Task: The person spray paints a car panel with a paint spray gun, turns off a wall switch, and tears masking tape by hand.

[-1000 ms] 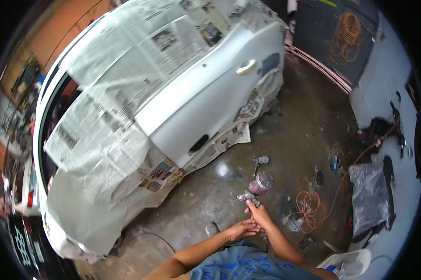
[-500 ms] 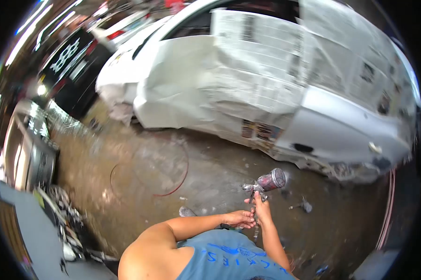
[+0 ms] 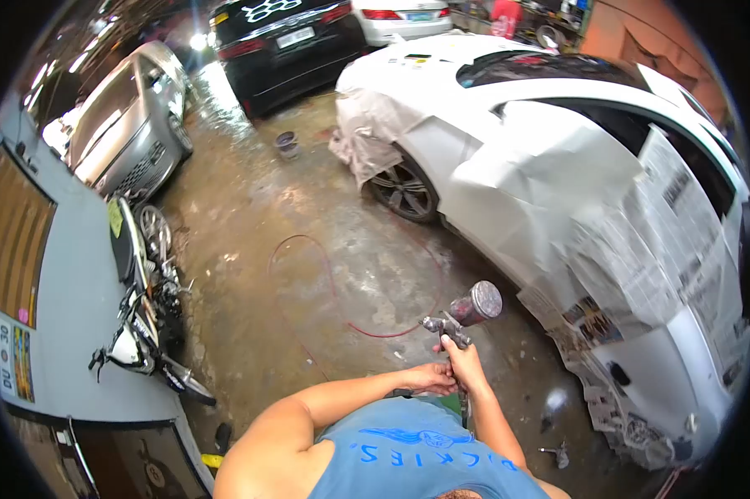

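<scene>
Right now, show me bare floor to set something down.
Open floor lies between the motorcycle and the red hose; another patch runs from the hose to the dark bucket. It is crowded beside the masked white car, where an apparent small spray gun lies, and around the right hand, which grips the larger gun.

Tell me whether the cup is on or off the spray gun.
On: the cup visibly joins the spray gun, which the right hand grips.

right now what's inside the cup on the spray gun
The contents of the cup cannot be seen: its walls and closed end hide them. Only the stained outside shows; the right hand holds the spray gun.
</scene>
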